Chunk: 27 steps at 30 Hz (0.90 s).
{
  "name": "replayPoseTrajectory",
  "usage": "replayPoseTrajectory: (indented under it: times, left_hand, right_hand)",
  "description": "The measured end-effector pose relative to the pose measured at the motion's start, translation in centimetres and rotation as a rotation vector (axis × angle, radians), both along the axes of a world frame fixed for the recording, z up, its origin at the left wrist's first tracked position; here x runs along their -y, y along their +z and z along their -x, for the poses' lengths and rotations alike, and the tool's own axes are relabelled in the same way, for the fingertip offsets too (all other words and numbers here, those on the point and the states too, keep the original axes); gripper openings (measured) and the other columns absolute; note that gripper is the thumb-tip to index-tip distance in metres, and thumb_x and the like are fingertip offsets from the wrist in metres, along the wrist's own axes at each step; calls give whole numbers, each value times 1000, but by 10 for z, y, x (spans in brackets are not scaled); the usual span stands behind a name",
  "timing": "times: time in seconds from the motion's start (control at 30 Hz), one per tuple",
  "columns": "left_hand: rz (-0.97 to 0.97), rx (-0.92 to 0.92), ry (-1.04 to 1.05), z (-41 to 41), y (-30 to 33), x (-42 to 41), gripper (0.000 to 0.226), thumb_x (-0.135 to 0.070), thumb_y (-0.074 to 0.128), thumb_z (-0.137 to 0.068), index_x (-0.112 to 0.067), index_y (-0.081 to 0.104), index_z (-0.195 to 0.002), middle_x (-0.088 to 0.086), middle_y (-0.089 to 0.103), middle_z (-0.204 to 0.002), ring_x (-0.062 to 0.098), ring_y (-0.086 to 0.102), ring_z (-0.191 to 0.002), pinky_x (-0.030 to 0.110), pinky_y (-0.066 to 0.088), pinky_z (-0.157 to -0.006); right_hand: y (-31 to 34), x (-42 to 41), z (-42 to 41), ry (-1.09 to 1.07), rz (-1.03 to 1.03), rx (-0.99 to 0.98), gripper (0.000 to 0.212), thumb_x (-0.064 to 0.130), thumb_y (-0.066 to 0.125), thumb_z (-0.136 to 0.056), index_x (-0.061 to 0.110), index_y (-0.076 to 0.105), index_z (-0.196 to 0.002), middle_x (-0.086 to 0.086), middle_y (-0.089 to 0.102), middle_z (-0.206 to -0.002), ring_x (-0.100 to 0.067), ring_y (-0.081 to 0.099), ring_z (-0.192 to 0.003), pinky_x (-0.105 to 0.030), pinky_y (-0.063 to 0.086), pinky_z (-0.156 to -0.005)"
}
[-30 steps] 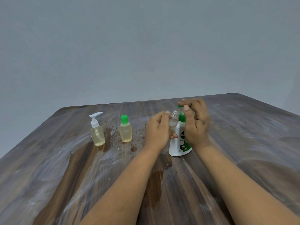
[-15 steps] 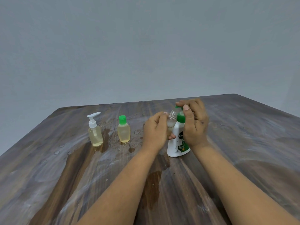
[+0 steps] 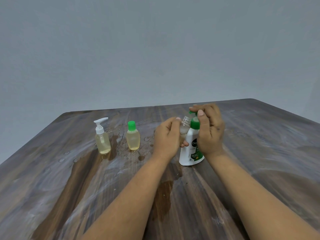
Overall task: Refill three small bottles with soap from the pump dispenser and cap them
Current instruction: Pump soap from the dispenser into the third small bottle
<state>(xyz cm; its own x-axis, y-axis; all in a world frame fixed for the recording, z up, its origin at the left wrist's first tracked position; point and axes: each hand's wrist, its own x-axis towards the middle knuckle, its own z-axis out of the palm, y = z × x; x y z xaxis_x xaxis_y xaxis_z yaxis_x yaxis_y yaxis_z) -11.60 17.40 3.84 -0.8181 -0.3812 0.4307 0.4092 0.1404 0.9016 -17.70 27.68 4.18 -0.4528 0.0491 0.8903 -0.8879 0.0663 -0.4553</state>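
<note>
**Filling the third bottle at the pump**

The left hand (image 3: 165, 135) grips a small open bottle (image 3: 184, 126), tilting its neck under the spout. The right hand (image 3: 208, 129) curls its fingers (image 3: 200, 113) atop the pump dispenser (image 3: 191, 146) on the tabletop (image 3: 259, 153).

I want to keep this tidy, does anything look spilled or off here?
Yes. The table is wet: droplets and a puddle lie around the two filled bottles and toward the near edge, with white smears across the wood.
</note>
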Motion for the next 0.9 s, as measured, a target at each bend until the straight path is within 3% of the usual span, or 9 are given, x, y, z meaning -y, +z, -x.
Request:
replayPoseTrajectory:
  times: [0.1, 0.27, 0.37, 0.5, 0.63, 0.73, 0.83, 0.9]
  left_hand:
    - [-2, 3, 8, 1, 0, 0, 37, -20, 42, -103, 9, 56, -86, 37, 55, -69, 19, 60, -42, 22, 44, -41]
    - [-11, 14, -2, 0, 0, 0, 35, -20, 41, -103, 1, 60, -82, 15, 60, -60, 18, 60, -42, 21, 44, -40]
    - [-6, 5, -6, -1, 1, -1, 36, -20, 41, -103, 4, 58, -82, 27, 58, -63, 19, 59, -42, 22, 44, -41]
    - [10, -7, -1, -1, 1, 0, 37, -20, 40, -103, 9, 58, -87, 30, 57, -64, 17, 58, -41, 20, 44, -41]
    - [-16, -2, -4, 0, 0, 0, 34, -20, 42, -102, 2, 59, -83, 9, 60, -54, 18, 60, -41, 20, 43, -40]
    - [-6, -10, -7, -1, -1, -1, 34, -22, 42, -101, 1, 60, -84, 4, 61, -51, 17, 61, -42, 19, 44, -40]
    - [-5, -14, -18, -1, 0, 0, 35, -21, 41, -102, 2, 59, -82, 4, 60, -51, 17, 60, -42, 19, 44, -40]
    - [0, -12, -22, -1, 0, 0, 36, -20, 41, -102, 3, 59, -83, 6, 60, -53, 17, 60, -41, 20, 44, -40]
  right_hand:
    - [0, 2, 2, 0, 3, 14, 33, 25, 44, -96, 7, 67, -80, -8, 61, -84, -5, 60, -88, -18, 44, -75]
    - [1, 3, 4, -25, 3, 35, 28, 26, 50, -96, 16, 66, -75, 5, 51, -75, -5, 53, -73, -19, 42, -67]
    - [1, 2, 2, -19, -2, -3, 26, 26, 46, -96, 15, 66, -82, -3, 58, -81, -16, 58, -82, -25, 44, -71]
    - [0, 1, 1, -7, 6, 4, 34, 25, 43, -95, 5, 69, -89, -6, 63, -90, -10, 58, -90, -21, 43, -78]
    - [2, 3, 1, -4, 9, 39, 24, 26, 48, -95, 22, 64, -77, -7, 57, -78, -15, 59, -80, -24, 44, -70]
    - [2, 3, 2, -33, 7, 43, 28, 27, 50, -95, 17, 66, -75, -7, 54, -73, -9, 53, -72, -22, 41, -65]
    - [1, 2, 0, -32, -7, 11, 29, 25, 46, -95, 11, 68, -82, -8, 61, -83, -13, 58, -83, -23, 44, -72]
    - [0, 1, -1, -10, 4, 2, 31, 24, 43, -95, 7, 69, -89, -3, 62, -90, -6, 57, -90, -20, 43, -77]
